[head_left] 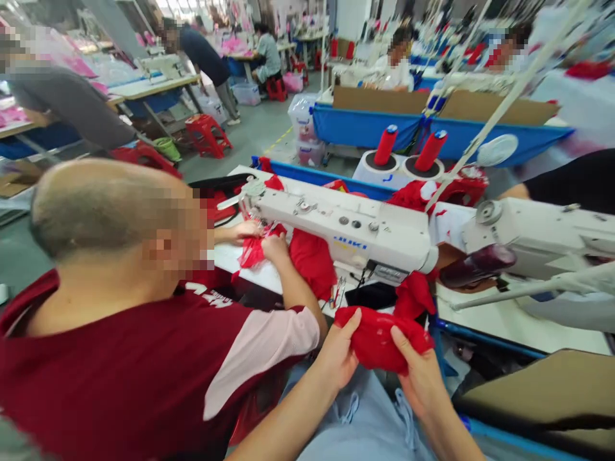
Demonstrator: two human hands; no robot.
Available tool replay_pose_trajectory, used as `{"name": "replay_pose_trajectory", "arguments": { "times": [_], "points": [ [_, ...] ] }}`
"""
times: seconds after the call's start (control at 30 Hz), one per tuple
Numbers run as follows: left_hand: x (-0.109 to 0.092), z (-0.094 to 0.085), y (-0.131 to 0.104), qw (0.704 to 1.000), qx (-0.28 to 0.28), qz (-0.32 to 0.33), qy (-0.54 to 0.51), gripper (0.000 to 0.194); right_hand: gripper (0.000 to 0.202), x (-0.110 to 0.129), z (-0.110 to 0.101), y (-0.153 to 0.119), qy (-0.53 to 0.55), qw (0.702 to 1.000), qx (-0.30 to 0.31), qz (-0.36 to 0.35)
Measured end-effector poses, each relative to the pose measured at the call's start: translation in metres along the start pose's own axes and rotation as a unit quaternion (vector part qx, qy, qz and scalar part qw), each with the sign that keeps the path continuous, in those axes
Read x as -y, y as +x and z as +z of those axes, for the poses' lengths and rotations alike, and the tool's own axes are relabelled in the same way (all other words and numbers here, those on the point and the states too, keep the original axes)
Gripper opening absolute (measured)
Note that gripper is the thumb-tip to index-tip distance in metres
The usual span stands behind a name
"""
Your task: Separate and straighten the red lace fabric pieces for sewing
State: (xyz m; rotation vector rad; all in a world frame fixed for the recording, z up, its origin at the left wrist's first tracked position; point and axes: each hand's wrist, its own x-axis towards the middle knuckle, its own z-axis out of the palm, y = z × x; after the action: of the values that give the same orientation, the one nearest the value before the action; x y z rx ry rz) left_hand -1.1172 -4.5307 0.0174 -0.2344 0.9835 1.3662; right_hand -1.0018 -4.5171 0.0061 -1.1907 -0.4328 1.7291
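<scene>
A piece of red fabric (379,339) is held up above my lap, stretched between both hands. My left hand (342,352) grips its left end, thumb on top and fingers underneath. At the right end, my right hand (417,368) pinches the cloth the same way, its thumb pointing up and left across it. Small pale spots show on the fabric's upper face. Just beyond it, a dark cloth (377,296) and small tools (339,291) lie on the white sewing table. The fingers under the fabric are hidden.
On the left, a co-worker in a dark red shirt (144,371) guides red cloth (252,250) under a white sewing machine (336,227). Red thread cones (385,146) stand behind it. A second machine (542,230), a dark bottle (478,264) and a cardboard sheet (542,390) are at right.
</scene>
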Motion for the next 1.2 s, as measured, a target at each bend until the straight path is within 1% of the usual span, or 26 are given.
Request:
{"name": "replay_pose_trajectory", "arguments": {
  "times": [0.07,0.13,0.17,0.23,0.33,0.4,0.47,0.57,0.67,0.77,0.87,0.93,1.0,1.1,1.2],
  "points": [
    [0.000,0.001,0.001,1.000,-0.007,-0.007,0.010,0.010,0.036,-0.006,-0.003,0.002,0.009,1.000,0.014,-0.010],
    [-0.001,0.000,0.004,0.999,-0.021,-0.012,0.022,0.007,0.036,-0.016,-0.005,0.007,0.009,0.998,0.053,-0.018],
    [-0.002,0.000,0.006,0.999,-0.023,-0.012,0.027,0.005,0.038,-0.020,-0.006,0.011,0.008,0.998,0.060,-0.027],
    [-0.004,0.001,0.009,0.999,-0.017,-0.016,0.034,0.006,0.041,-0.025,-0.007,0.016,0.007,0.997,0.055,-0.061],
    [-0.005,0.005,0.010,0.998,-0.005,-0.021,0.052,0.013,0.033,-0.022,-0.005,0.015,-0.004,0.992,0.071,-0.100],
    [-0.004,0.008,0.008,0.997,0.006,-0.018,0.074,0.023,0.030,-0.017,-0.003,0.012,0.016,0.992,0.077,-0.099],
    [-0.002,0.010,0.006,0.995,0.013,-0.015,0.096,0.031,0.033,-0.013,-0.001,0.009,0.050,0.992,0.071,-0.088],
    [-0.001,0.010,0.007,0.993,0.002,-0.011,0.121,0.026,0.033,-0.012,0.000,0.008,0.073,0.991,0.078,-0.082],
    [0.000,0.011,0.009,0.991,-0.012,-0.007,0.134,0.021,0.032,-0.014,0.001,0.009,0.076,0.985,0.120,-0.097],
    [0.001,0.016,0.006,0.990,-0.021,-0.009,0.141,0.020,0.037,-0.013,0.001,0.009,0.051,0.982,0.147,-0.107],
    [0.001,0.020,0.002,0.989,-0.001,-0.014,0.144,0.025,0.040,-0.015,0.000,0.013,0.022,0.985,0.126,-0.113],
    [0.000,0.021,0.003,0.990,0.004,-0.012,0.141,0.026,0.042,-0.020,-0.001,0.018,0.016,0.987,0.111,-0.115],
    [-0.001,0.020,0.006,0.990,-0.005,-0.017,0.137,0.018,0.048,-0.028,-0.003,0.023,0.000,0.987,0.114,-0.114],
    [-0.002,0.017,0.013,0.989,-0.020,-0.033,0.140,0.005,0.054,-0.042,-0.009,0.028,-0.063,0.983,0.132,-0.113],
    [-0.001,0.020,0.017,0.988,-0.038,-0.037,0.146,0.009,0.047,-0.051,-0.017,0.025,-0.128,0.975,0.150,-0.099]
  ]
}}
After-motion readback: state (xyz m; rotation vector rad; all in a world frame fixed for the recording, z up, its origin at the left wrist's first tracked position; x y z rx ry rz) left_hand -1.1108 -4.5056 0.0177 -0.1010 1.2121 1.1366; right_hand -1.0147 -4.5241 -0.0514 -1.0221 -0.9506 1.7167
